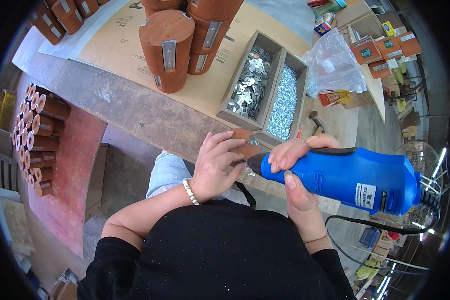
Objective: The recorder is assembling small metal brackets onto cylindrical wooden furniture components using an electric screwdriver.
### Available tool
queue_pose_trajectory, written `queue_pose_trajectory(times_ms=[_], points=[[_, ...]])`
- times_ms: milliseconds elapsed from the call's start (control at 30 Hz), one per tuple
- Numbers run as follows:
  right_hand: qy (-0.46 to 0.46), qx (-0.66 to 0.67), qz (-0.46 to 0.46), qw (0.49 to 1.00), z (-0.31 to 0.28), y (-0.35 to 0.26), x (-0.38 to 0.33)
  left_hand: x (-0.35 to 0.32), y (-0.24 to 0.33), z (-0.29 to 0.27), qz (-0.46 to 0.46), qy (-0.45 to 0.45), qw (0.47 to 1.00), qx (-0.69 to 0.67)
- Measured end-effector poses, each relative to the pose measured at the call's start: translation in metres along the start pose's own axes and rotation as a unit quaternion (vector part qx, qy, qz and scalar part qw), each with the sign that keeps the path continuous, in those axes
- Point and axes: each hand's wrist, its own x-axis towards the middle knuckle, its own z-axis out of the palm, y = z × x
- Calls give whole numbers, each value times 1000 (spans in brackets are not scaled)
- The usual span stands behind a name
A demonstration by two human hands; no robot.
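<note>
My left hand point(219, 161), with a beaded bracelet at the wrist, grips a small reddish-brown wooden piece point(242, 136) at the table's front edge. A shiny metal bit shows on that piece; the fingers hide much of the rest. My right hand point(300, 162) is wrapped round the front of a blue power screwdriver point(347, 177). Its dark nose points left and meets the piece near my left fingertips; the tip itself is hidden. Just beyond, a two-compartment wooden box point(240, 120) holds small metal plates point(251, 82) and silver screws point(283, 102).
Tapered brown wooden blocks point(164, 55) with metal plates stand stacked on the cardboard-covered table point(110, 47). More blocks point(47, 125) lie piled on a reddish board at left. A hammer point(317, 120) and clear plastic bag point(333, 62) are right of the box. The tool's black cord point(365, 224) hangs at right.
</note>
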Motion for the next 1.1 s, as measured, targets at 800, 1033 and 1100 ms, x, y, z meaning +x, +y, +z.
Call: queue_pose_trajectory(times_ms=[800,1033,1100], points=[[573,-95,245,776,-240,38,-128,1,-12,-7,45,-32,998,34],[542,-195,371,728,-302,109,-184,2,-2,-10,150,-56,975,153],[534,-224,402,709,-307,119,-185,0,-5,-9,164,-62,971,161]])
